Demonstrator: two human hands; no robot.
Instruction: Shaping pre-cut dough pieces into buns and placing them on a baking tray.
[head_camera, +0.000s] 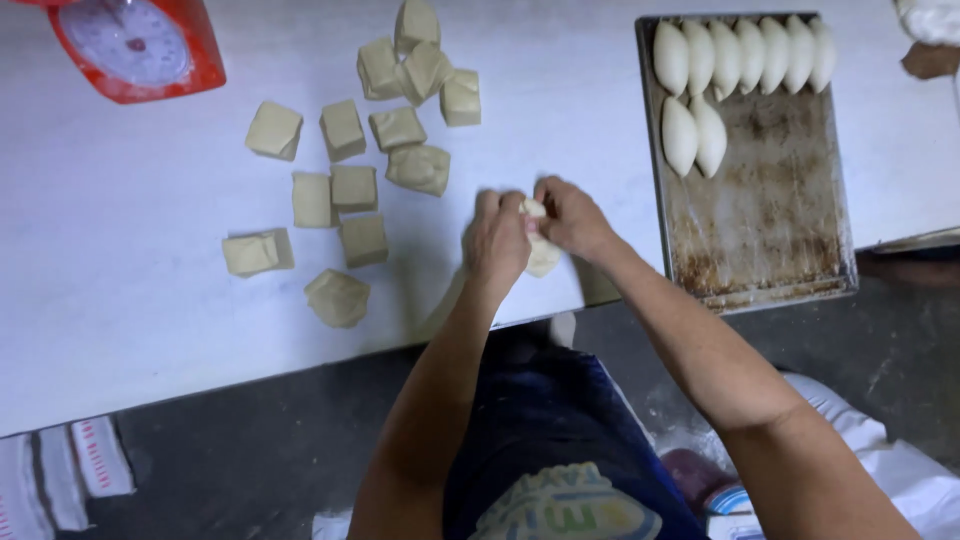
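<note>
Both my hands pinch one pale piece of dough (541, 255) just above the white table (120, 290). My left hand (498, 240) grips its left side and my right hand (572, 216) grips its top right. Most of the piece is hidden by my fingers. Several square-cut dough pieces (353, 187) lie scattered to the left of my hands. To the right stands a worn metal baking tray (770, 220) with several shaped, oval dough pieces (745, 55) lined along its far end.
A red kitchen scale (135, 45) with a round dial sits at the table's far left corner. The table's front edge runs just below my hands. Dark floor and white sacks (900, 470) lie below.
</note>
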